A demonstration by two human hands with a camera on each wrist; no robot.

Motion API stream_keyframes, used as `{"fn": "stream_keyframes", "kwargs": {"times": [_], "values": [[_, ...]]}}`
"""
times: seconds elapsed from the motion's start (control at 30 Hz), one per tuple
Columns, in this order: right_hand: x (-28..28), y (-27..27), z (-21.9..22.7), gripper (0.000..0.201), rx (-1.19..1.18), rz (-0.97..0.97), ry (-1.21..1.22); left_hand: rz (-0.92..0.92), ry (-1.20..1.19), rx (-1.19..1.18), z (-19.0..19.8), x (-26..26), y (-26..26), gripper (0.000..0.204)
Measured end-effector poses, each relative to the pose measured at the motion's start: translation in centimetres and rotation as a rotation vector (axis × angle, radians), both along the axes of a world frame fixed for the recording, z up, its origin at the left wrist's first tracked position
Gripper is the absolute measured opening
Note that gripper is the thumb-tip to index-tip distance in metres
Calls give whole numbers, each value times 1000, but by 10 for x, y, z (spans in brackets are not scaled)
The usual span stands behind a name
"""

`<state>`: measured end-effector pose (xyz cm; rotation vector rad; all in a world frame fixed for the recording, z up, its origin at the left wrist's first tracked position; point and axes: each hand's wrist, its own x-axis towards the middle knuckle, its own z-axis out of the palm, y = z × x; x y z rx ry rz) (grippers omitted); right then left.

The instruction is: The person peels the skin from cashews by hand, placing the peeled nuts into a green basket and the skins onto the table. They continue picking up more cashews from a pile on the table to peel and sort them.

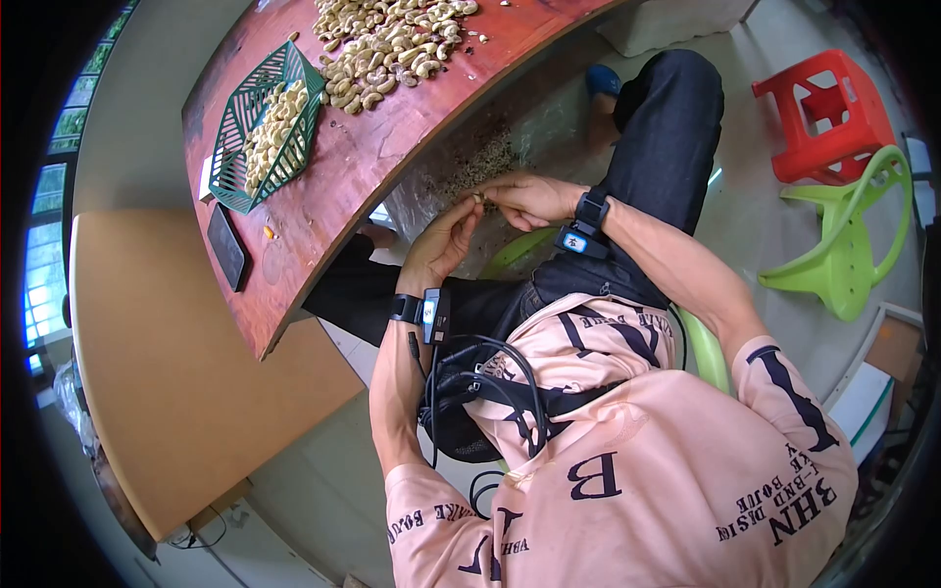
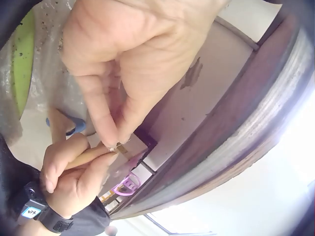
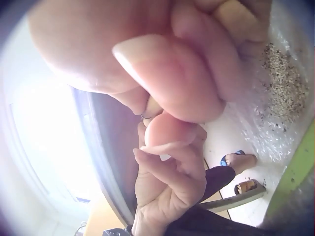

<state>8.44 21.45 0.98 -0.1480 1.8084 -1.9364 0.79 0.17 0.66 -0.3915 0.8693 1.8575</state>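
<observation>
A: Layout?
B: Black phone [image 1: 228, 250] on red table [image 1: 338, 191]. Green basket [image 1: 231, 147] of cashews [image 1: 274, 137] just beside it, loose cashew pile [image 1: 392, 49] further right.
A: Hands?
B: Left hand [image 1: 446, 240]: thumb and fingertips pinch a small pale piece [image 1: 478, 198], off the table edge. Too small to ID. Right hand [image 1: 531, 199] meets it, fingers curled on a tan piece [image 3: 154, 105], mostly hidden.
A: Far right?
B: Red stool [image 1: 865, 113], light-green chair [image 1: 843, 263].
</observation>
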Motion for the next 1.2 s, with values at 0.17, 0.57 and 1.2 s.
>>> {"fn": "stream_keyframes", "kwargs": {"times": [0.17,0.57,1.2], "values": [[4,2,9,47,64,22,-18,-3,-62,-5,-1,0,-2,15],[8,0,14,44,117,14,-40,-14,-125,-31,-5,-2,-3,13],[4,-2,4,48,190,-159,-117,-177,146,-210,0,2,-2,15]]}}
